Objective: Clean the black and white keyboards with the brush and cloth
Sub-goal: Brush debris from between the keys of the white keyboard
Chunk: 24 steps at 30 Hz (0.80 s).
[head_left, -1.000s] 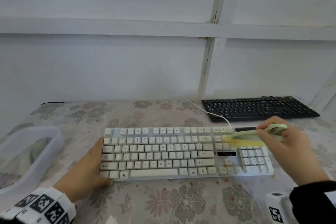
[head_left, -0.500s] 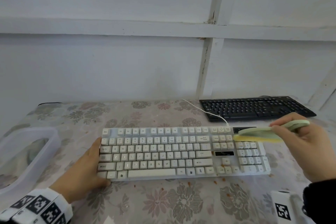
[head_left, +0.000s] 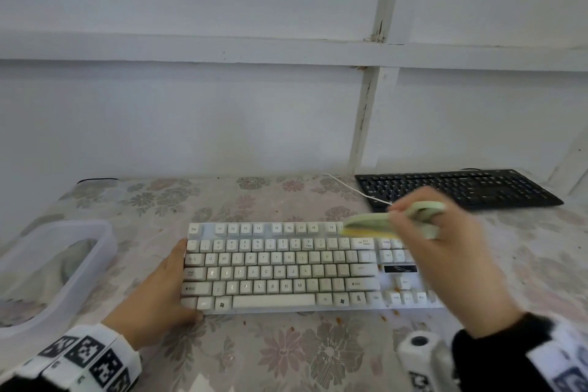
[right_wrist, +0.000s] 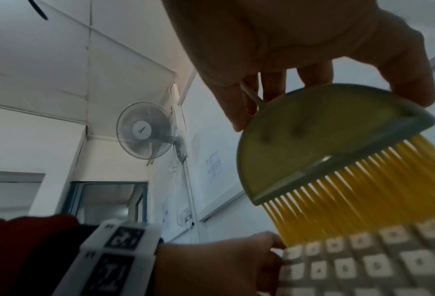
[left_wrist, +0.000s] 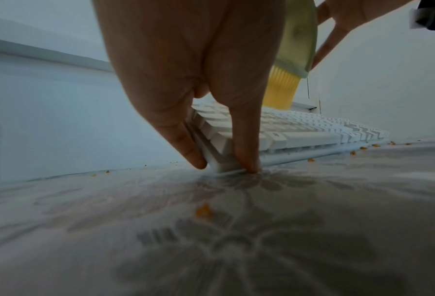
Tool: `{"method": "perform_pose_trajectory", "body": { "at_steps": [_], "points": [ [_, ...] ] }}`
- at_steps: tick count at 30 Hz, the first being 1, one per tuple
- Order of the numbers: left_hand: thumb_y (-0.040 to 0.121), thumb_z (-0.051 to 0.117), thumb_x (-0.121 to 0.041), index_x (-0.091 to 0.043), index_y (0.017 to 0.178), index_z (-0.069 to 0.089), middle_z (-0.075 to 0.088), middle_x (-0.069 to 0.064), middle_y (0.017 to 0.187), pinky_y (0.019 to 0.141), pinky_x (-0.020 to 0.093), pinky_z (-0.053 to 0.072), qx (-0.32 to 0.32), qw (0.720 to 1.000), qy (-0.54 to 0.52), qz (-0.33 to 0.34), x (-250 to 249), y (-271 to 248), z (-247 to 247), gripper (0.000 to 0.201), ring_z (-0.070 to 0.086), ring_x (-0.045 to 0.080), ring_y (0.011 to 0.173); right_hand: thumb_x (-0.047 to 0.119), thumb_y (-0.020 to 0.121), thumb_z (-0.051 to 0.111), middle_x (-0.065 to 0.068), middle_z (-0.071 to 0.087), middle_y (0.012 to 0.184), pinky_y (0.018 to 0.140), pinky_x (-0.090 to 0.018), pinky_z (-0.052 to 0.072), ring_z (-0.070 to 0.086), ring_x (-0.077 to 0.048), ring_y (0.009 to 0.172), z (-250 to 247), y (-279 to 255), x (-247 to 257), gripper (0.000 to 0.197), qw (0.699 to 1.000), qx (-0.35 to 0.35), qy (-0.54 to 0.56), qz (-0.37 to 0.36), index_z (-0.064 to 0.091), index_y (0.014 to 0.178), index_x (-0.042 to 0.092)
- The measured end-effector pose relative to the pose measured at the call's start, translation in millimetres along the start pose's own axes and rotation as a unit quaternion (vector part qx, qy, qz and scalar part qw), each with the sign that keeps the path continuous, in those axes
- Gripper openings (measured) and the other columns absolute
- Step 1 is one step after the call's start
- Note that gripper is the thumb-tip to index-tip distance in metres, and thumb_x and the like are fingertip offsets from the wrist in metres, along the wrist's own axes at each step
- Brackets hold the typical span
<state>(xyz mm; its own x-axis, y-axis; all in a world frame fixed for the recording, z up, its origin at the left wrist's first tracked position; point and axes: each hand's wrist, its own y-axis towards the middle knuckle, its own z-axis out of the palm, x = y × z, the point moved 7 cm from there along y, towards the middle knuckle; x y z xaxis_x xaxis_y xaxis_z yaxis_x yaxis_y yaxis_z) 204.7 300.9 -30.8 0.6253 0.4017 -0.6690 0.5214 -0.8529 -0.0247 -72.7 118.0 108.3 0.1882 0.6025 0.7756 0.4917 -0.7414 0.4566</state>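
Observation:
The white keyboard [head_left: 286, 267] lies in the middle of the flowered table, with orange crumbs along its front edge. My left hand [head_left: 162, 289] clasps its left end, finger and thumb [left_wrist: 246, 156] around the near corner [left_wrist: 221, 160]. My right hand [head_left: 445, 251] pinches a pale green brush [head_left: 381, 223] with yellow bristles [right_wrist: 358, 196], held just above the top key row, right of centre. The black keyboard [head_left: 455, 188] lies at the back right, untouched. A grey cloth [head_left: 47, 270] lies in the clear tub.
A clear plastic tub [head_left: 98, 251] stands at the table's left edge. A white cable [head_left: 350, 188] runs from the white keyboard past the black one. Crumbs [left_wrist: 203, 212] are scattered on the table in front. A white wall lies close behind.
My right hand has carried the brush leftwards, from over the number pad to the top row right of centre. The left hand has kept its hold on the keyboard's left end.

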Motion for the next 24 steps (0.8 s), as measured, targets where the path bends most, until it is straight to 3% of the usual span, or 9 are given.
{"method": "perform_pose_trajectory", "body": {
  "at_steps": [3,5,8,10,13,16,18,20,24],
  "points": [
    [0.059,0.079,-0.014,-0.038,0.133,0.024,0.05,-0.021,0.117,0.079,0.019,0.05,-0.004,1.0,-0.001,0.005,-3,-1,-1,0.096,0.056,-0.001,0.101,0.019,0.091,0.057,0.014,0.059,0.067,0.053,-0.011,0.039,0.055,0.004,0.062,78,-13,31,0.013,0.99,0.136,0.031,-0.014,0.059,0.079,0.014],
    [0.059,0.079,-0.012,-0.038,0.132,0.025,0.053,-0.019,0.115,0.078,0.02,0.051,-0.004,1.0,-0.009,0.007,-4,-1,-1,0.094,0.057,-0.002,0.099,0.035,0.092,0.05,0.014,0.056,0.073,0.064,-0.014,0.042,0.054,0.002,0.07,117,-22,48,0.018,0.985,0.165,0.017,-0.048,0.055,0.08,0.023],
    [0.056,0.078,-0.009,-0.035,0.13,0.025,0.054,-0.015,0.108,0.07,0.016,0.05,-0.003,1.0,-0.004,-0.002,1,2,-2,0.094,0.059,0.0,0.091,0.049,0.087,0.036,0.013,0.055,0.088,0.084,-0.043,0.043,0.05,-0.013,0.089,156,-31,66,0.02,0.978,0.192,-0.005,-0.079,0.048,0.087,0.032],
    [0.055,0.078,-0.012,-0.028,0.129,0.031,0.054,-0.015,0.104,0.067,0.015,0.049,0.001,1.0,0.013,-0.009,5,4,-1,0.09,0.058,-0.002,0.087,0.044,0.091,0.039,0.012,0.055,0.094,0.087,-0.049,0.041,0.048,-0.018,0.094,172,-35,70,0.016,0.975,0.213,-0.005,-0.07,0.05,0.092,0.032],
    [0.055,0.077,-0.016,-0.02,0.126,0.039,0.054,-0.015,0.099,0.065,0.013,0.048,0.002,1.0,0.022,-0.012,10,6,0,0.081,0.056,-0.008,0.083,0.038,0.096,0.043,0.01,0.056,0.101,0.09,-0.048,0.038,0.044,-0.017,0.098,180,-39,71,0.013,0.974,0.216,-0.02,-0.067,0.052,0.1,0.031],
    [0.057,0.079,-0.018,-0.022,0.13,0.036,0.052,-0.019,0.106,0.073,0.013,0.05,0.001,1.0,0.022,0.0,7,5,0,0.085,0.054,-0.012,0.089,0.038,0.097,0.043,0.011,0.055,0.104,0.091,-0.046,0.035,0.041,-0.015,0.098,183,-40,71,0.014,0.973,0.221,-0.027,-0.064,0.053,0.103,0.031],
    [0.06,0.08,-0.017,-0.028,0.13,0.03,0.05,-0.019,0.108,0.074,0.015,0.05,-0.003,1.0,0.014,0.007,2,3,-2,0.087,0.056,-0.006,0.09,0.039,0.097,0.041,0.011,0.055,0.104,0.09,-0.044,0.033,0.04,-0.013,0.098,183,-41,70,0.015,0.972,0.219,-0.044,-0.069,0.052,0.103,0.031],
    [0.061,0.08,-0.013,-0.034,0.128,0.019,0.052,-0.017,0.108,0.07,0.012,0.048,-0.003,1.0,0.008,0.003,-1,2,-3,0.093,0.057,-0.002,0.09,0.041,0.094,0.037,0.013,0.054,0.097,0.09,-0.043,0.035,0.042,-0.011,0.095,177,-40,61,0.016,0.975,0.208,-0.053,-0.057,0.05,0.095,0.032],
    [0.06,0.078,-0.01,-0.038,0.127,0.015,0.054,-0.017,0.106,0.068,0.011,0.048,-0.002,1.0,0.01,0.004,-2,1,-3,0.096,0.058,0.0,0.089,0.043,0.084,0.034,0.012,0.044,0.07,0.083,-0.051,0.046,0.045,-0.017,0.077,160,-31,45,0.017,0.981,0.193,-0.019,0.009,0.038,0.069,0.036]
  ]
}}
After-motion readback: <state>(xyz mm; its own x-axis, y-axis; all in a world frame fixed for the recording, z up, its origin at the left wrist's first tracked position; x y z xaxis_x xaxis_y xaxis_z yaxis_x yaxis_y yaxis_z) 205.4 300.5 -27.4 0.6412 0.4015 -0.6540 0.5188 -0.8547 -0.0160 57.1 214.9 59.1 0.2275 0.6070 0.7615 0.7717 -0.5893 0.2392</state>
